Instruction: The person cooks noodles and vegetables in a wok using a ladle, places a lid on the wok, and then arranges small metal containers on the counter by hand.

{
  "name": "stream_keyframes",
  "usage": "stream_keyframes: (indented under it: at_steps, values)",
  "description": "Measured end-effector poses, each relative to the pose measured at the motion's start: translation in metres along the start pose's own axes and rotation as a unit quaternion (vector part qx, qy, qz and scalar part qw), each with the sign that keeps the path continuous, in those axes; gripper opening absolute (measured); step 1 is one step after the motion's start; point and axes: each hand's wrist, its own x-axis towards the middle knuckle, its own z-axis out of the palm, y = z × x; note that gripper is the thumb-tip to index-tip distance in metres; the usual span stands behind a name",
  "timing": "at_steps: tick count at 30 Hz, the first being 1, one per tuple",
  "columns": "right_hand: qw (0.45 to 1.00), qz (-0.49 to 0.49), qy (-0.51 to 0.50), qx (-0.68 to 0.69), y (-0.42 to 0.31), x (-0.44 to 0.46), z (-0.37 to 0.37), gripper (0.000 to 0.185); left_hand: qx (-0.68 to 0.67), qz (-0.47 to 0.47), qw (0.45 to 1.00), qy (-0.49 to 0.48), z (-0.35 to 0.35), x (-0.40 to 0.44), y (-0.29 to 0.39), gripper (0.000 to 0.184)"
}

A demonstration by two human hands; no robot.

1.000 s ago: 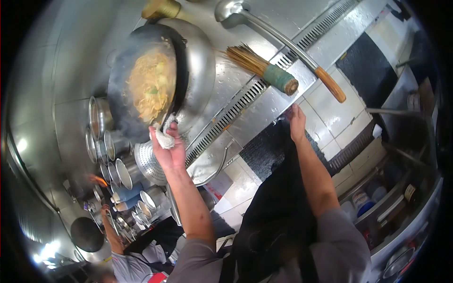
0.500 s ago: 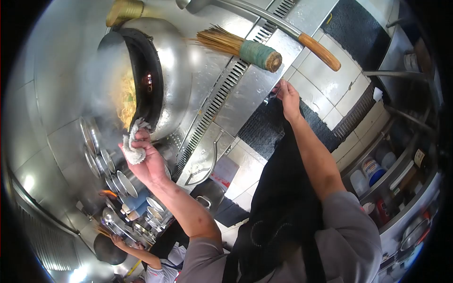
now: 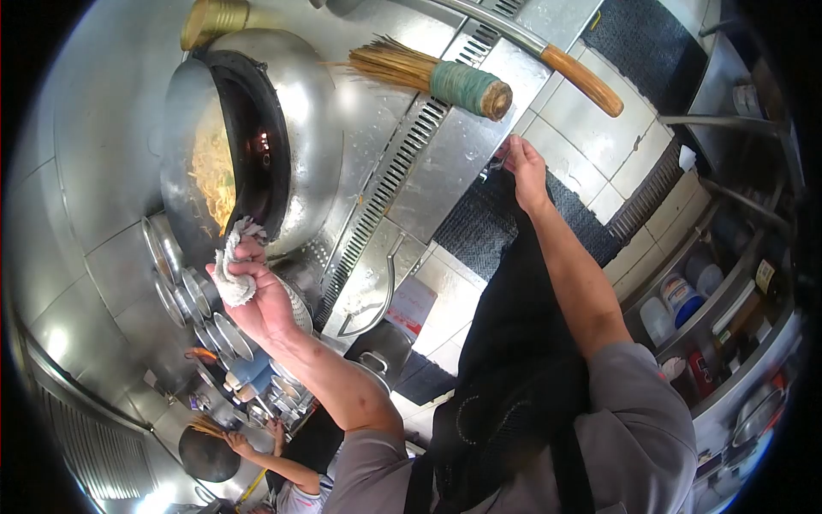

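My left hand is closed around a folded white cloth and grips the near rim of a dark wok through it. The wok tilts over the burner opening, and yellowish noodle-like food lies inside. Below the counter's front edge, my right hand has its fingers closed on a small metal knob or valve, mostly hidden by the fingers. A bamboo wok brush bound in green lies on the steel counter above that hand.
A wooden-handled ladle or spatula juts over the counter edge. A brass-coloured can stands beyond the burner. Stacked metal bowls sit left. A co-worker's hand holds a brush over another wok. Shelves with jars are at right.
Steam over the wok has thinned, so the food and wok wall show more plainly. The wok looks tipped slightly differently. Both my hands keep their holds, and the co-worker's hands have shifted.
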Motion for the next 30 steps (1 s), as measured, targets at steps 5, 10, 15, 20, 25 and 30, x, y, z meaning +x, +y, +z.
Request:
stream_keyframes:
  at_steps: [5,10,15,20,25,30]
  values:
    - [0.999,0.025,0.02,0.01,-0.0013,0.0009,0.0026,0.041,-0.01,-0.01,1.0,0.0,-0.0016,0.0004,0.0016,0.06]
    - [0.999,0.032,0.011,0.043,-0.0012,-0.0024,0.0001,0.038,-0.016,-0.005,1.0,0.002,-0.0009,0.0004,0.0001,0.062]
    - [0.998,0.029,0.001,0.062,-0.002,-0.0032,-0.0004,0.037,-0.016,-0.008,1.0,0.005,-0.0004,0.0011,-0.0011,0.062]
    - [0.998,0.027,0.003,0.06,0.0023,0.0003,0.0001,0.038,-0.016,-0.007,1.0,0.01,-0.0016,0.0007,0.0013,0.061]
    - [0.998,0.027,0.012,0.05,0.0058,0.0046,0.0001,0.039,-0.016,-0.004,1.0,0.004,-0.0015,0.0001,0.0008,0.061]
    - [0.999,0.03,0.016,0.043,0.0022,0.003,0.002,0.039,-0.009,0.002,1.0,0.008,-0.002,-0.0002,-0.0008,0.061]
